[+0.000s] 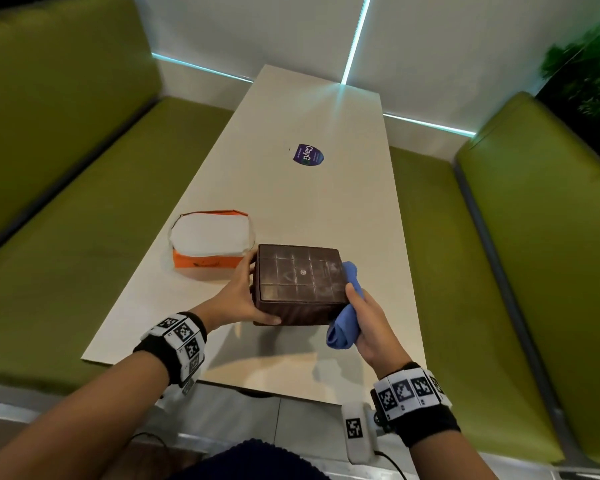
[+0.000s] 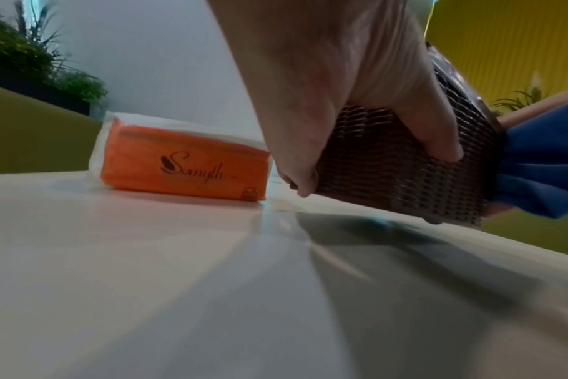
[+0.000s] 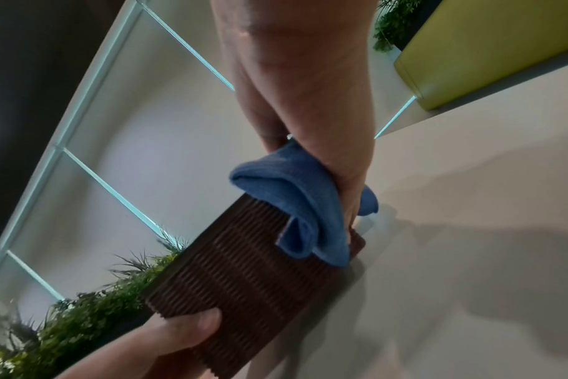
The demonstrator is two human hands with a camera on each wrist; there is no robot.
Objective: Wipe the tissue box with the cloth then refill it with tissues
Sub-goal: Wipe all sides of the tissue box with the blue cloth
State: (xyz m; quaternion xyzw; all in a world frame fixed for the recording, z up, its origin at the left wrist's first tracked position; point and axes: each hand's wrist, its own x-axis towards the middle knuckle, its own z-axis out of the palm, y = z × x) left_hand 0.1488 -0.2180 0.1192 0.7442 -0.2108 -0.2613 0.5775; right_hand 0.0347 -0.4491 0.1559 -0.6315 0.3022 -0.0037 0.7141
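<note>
wipe stage only, refill not started imo. brown woven tissue box (image 1: pixel 300 284) near middle of table (image 1: pixel 319 109), tilted, one edge lifted off tabletop. left hand (image 1: pixel 238 296) grips its left side, thumb on near face. right hand (image 1: pixel 371 318) bunches blue cloth (image 1: pixel 347 320), fingers curled round it, pressing it on box's right side. box squarish, ribbed wicker sides, smooth gridded upper face with hazy smears. tissue pack (image 1: pixel 210 242) just left of box, orange plastic wrap, soft white stack showing, still full-looking.
</note>
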